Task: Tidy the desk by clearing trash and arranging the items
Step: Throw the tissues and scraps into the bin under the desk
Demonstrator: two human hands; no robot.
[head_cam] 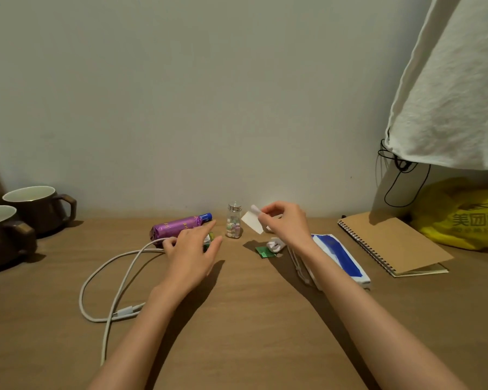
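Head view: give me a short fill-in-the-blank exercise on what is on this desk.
1. The right hand pinches a ____ paper slip.
2. The two brown mugs stand at the desk's ____ end.
3. The spiral notebook lies next to a ____ bag.
Missing words: white; left; yellow.
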